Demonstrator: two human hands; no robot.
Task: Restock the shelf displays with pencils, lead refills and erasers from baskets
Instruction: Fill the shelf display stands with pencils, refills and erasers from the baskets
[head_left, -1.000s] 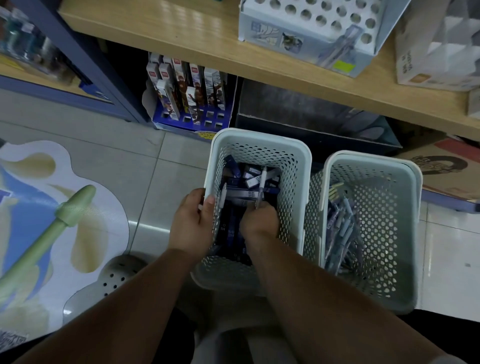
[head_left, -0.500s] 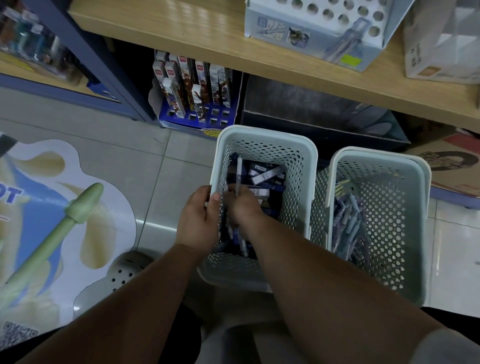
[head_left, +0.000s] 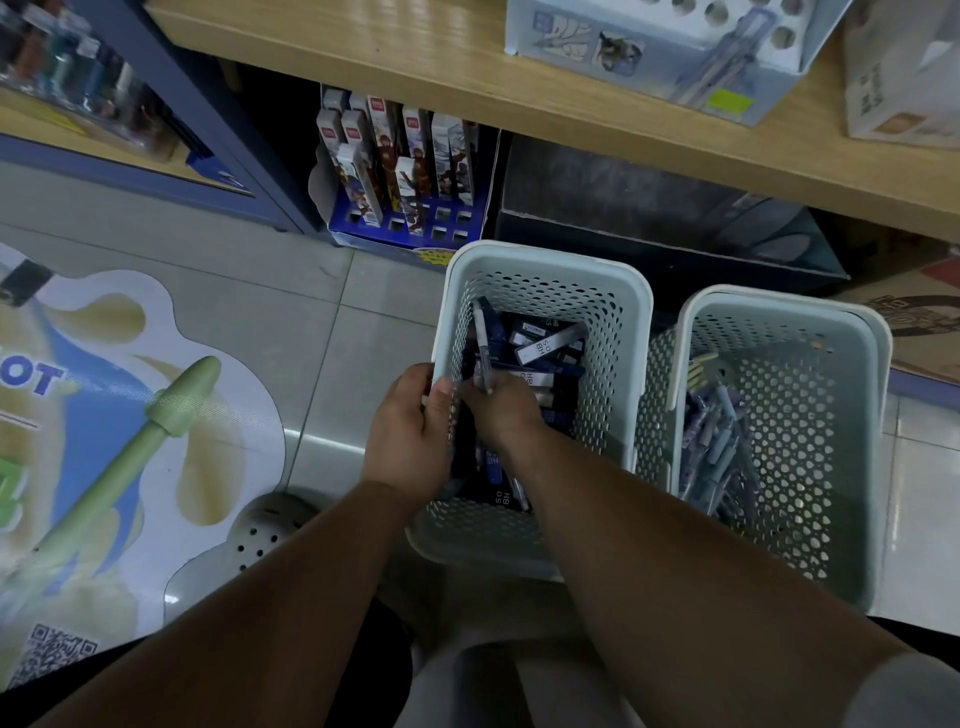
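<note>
1. While the left hand (head_left: 410, 436) curls its fingers over the left rim of the basket (head_left: 545, 260), the right hand (head_left: 501, 413) is inside it.
2. It pinches a pencil (head_left: 480, 338), which sticks out beyond its fingertips, over the lead refills (head_left: 550, 340).

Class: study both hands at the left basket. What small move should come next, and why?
Probably lift the right hand straight up, drawing the pencil it pinches out of the left basket. The pencil stands nearly upright among the lead refills, and the left hand grips the basket's rim, steadying it. The display on the shelf above has empty holes.
</note>
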